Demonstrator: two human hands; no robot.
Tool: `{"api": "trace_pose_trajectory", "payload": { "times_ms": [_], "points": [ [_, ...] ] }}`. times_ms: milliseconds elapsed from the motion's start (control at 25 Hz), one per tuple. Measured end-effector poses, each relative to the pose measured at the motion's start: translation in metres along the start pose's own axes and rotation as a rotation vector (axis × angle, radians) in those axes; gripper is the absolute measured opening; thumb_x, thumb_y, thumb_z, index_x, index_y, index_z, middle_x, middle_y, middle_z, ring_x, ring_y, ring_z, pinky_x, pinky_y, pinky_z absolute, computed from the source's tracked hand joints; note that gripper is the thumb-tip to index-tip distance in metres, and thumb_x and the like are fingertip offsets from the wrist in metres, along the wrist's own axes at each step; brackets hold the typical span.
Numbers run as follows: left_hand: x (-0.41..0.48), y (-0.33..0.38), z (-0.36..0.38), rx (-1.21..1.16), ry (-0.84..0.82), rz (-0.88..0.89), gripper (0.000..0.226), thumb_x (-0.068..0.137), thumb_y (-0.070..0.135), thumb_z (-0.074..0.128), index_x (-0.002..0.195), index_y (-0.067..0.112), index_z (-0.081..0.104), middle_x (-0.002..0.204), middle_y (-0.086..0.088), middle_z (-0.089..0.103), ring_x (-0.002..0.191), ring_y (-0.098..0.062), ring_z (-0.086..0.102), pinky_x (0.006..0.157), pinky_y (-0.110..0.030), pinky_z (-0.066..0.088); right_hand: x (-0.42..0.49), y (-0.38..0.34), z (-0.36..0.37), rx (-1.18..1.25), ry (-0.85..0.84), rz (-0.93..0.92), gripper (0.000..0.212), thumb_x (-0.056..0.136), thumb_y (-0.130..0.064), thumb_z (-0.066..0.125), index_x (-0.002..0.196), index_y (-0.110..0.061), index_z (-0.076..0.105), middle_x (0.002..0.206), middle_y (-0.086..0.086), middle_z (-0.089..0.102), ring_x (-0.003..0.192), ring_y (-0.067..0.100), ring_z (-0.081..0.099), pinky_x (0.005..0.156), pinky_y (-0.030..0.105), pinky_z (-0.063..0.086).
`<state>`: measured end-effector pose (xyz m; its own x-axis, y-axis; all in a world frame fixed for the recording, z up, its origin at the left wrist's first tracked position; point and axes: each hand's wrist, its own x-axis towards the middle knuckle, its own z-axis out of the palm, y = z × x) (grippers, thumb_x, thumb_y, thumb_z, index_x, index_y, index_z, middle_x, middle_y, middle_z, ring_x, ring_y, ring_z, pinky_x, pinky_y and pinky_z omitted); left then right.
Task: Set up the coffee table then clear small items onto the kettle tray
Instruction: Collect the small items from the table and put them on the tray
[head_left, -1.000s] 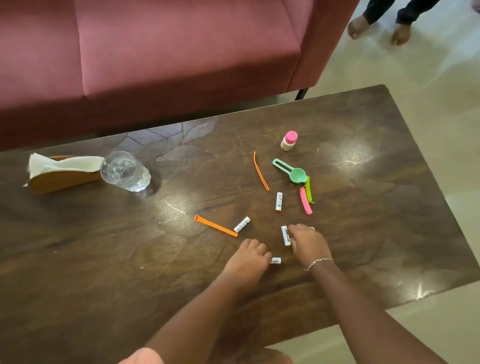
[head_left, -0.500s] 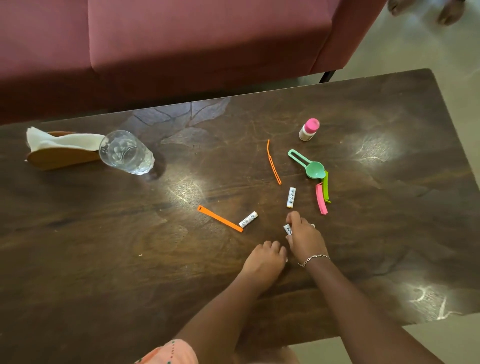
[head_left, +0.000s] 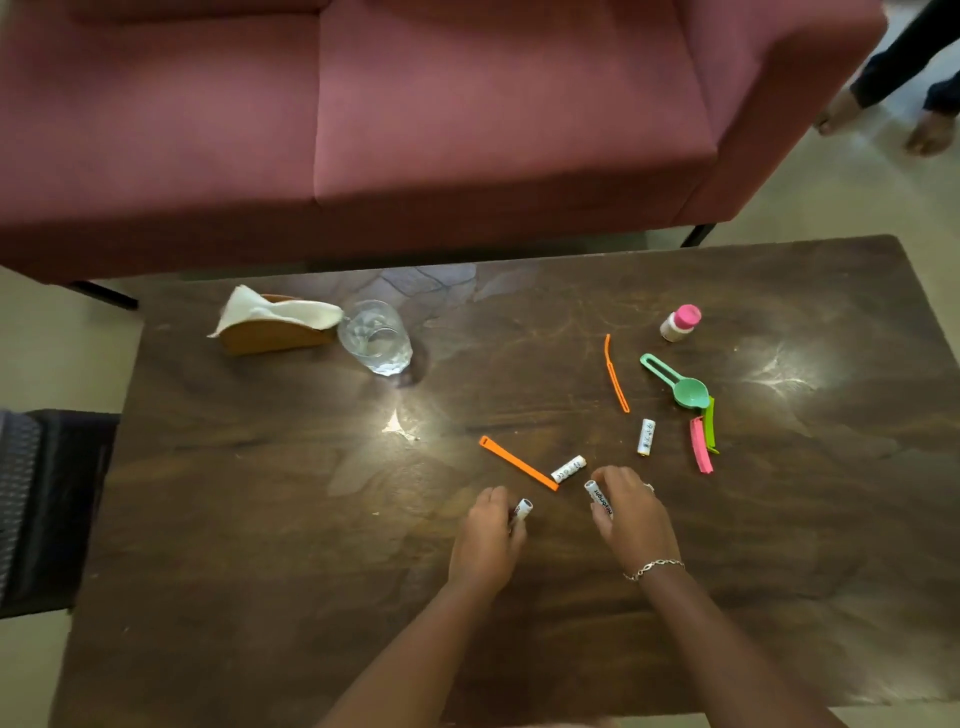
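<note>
Head view looks down on a dark wooden coffee table (head_left: 260, 519) strewn with small things, and no kettle tray shows anywhere in it. The left hand (head_left: 485, 540) has its fingers curled round a white battery (head_left: 522, 510), one end poking out past the fingertips. The right hand (head_left: 631, 519) pinches a second battery (head_left: 597, 499) between thumb and fingers, just above the wood. A third battery (head_left: 568, 468) lies loose just beside the end of an orange strip (head_left: 517, 462); whether they touch I cannot tell. A fourth battery (head_left: 645, 437) lies further off, near a pink clip (head_left: 700, 452) and a green clip (head_left: 709, 423) that sit side by side below a green scoop (head_left: 675, 382). A thin orange loop (head_left: 616, 374) and a pink-capped bottle (head_left: 680, 323) lie beyond. The gathering looks barely begun, with most items left on the table. The likely trouble is crowding: reaching for the third battery with a hand already occupied could loosen the grip and let one slip. Batteries are round, so a dropped or nudged one may roll toward the table edge. A careless sweep could also flick the strip aside. With the tray out of sight, everything must be carried some way, and each extra piece in a hand raises the chance of a spill.
</note>
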<state>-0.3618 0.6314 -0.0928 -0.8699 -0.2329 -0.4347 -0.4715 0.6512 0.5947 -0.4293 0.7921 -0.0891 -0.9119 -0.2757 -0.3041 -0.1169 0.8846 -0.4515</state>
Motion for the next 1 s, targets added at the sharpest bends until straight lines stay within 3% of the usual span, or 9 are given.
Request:
{"api": "trace_pose_trajectory", "payload": {
  "times_ms": [240, 360, 520, 640, 760, 920, 1000],
  "points": [
    [-0.031, -0.089, -0.086, -0.141, 0.209, -0.055, 0.009, 0.086, 0.009, 0.052, 0.092, 0.014, 0.053, 0.075, 0.010, 0.046, 0.070, -0.012, 0.045, 0.058, -0.020, 0.032, -0.008, -0.111, 0.043, 0.000, 0.054, -0.207, 0.027, 0.062, 0.005, 0.073, 0.082, -0.007, 0.060, 0.075, 0.009, 0.063, 0.065, 0.034, 0.060, 0.052, 0.038, 0.048],
    [-0.051, -0.143, -0.137, -0.184, 0.316, -0.083, 0.012, 0.084, 0.005, 0.051, 0.094, 0.009, 0.056, 0.076, 0.005, 0.052, 0.072, -0.016, 0.049, 0.063, -0.021, 0.033, -0.016, -0.176, 0.072, 0.025, 0.056, -0.212, 0.029, 0.062, 0.006, 0.072, 0.085, -0.008, 0.061, 0.077, 0.008, 0.064, 0.066, 0.032, 0.060, 0.055, 0.034, 0.045],
    [-0.081, -0.240, -0.220, -0.290, 0.567, -0.160, 0.020, 0.081, 0.010, 0.052, 0.094, 0.025, 0.057, 0.088, -0.003, 0.062, 0.077, -0.011, 0.054, 0.068, -0.021, 0.040, -0.028, -0.284, 0.134, 0.056, -0.021, -0.318, 0.026, 0.067, 0.003, 0.070, 0.086, -0.012, 0.059, 0.079, 0.005, 0.062, 0.070, 0.030, 0.060, 0.061, 0.029, 0.038],
    [-0.101, -0.304, -0.278, -0.265, 0.704, -0.292, 0.020, 0.086, 0.008, 0.055, 0.104, 0.014, 0.061, 0.098, -0.002, 0.061, 0.082, -0.014, 0.057, 0.071, -0.023, 0.044, -0.030, -0.359, 0.173, 0.058, -0.083, -0.428, 0.024, 0.068, 0.002, 0.070, 0.083, -0.014, 0.059, 0.078, 0.004, 0.062, 0.070, 0.029, 0.060, 0.060, 0.028, 0.037],
    [-0.112, -0.368, -0.334, -0.256, 0.836, -0.421, 0.022, 0.088, 0.007, 0.053, 0.108, 0.009, 0.060, 0.100, -0.006, 0.061, 0.086, -0.018, 0.056, 0.071, -0.021, 0.037, -0.028, -0.437, 0.209, 0.023, -0.151, -0.623, 0.022, 0.072, -0.008, 0.065, 0.087, -0.020, 0.056, 0.080, 0.000, 0.062, 0.070, 0.024, 0.059, 0.057, 0.027, 0.039],
    [-0.099, -0.425, -0.381, -0.195, 0.789, -0.513, 0.015, 0.089, 0.009, 0.052, 0.102, 0.007, 0.058, 0.100, -0.008, 0.061, 0.087, -0.022, 0.057, 0.068, -0.024, 0.037, -0.012, -0.525, 0.244, 0.018, -0.172, -0.796, 0.016, 0.075, -0.015, 0.057, 0.091, -0.016, 0.061, 0.081, 0.002, 0.063, 0.068, 0.022, 0.058, 0.055, 0.022, 0.036],
    [-0.080, -0.439, -0.394, -0.167, 0.749, -0.543, 0.012, 0.089, 0.010, 0.052, 0.098, 0.007, 0.057, 0.100, -0.009, 0.062, 0.089, -0.024, 0.058, 0.071, -0.030, 0.042, -0.002, -0.559, 0.257, 0.060, -0.191, -0.783, 0.013, 0.081, -0.012, 0.059, 0.093, -0.016, 0.061, 0.083, 0.001, 0.063, 0.070, 0.020, 0.055, 0.056, 0.021, 0.033]
  ]
}}
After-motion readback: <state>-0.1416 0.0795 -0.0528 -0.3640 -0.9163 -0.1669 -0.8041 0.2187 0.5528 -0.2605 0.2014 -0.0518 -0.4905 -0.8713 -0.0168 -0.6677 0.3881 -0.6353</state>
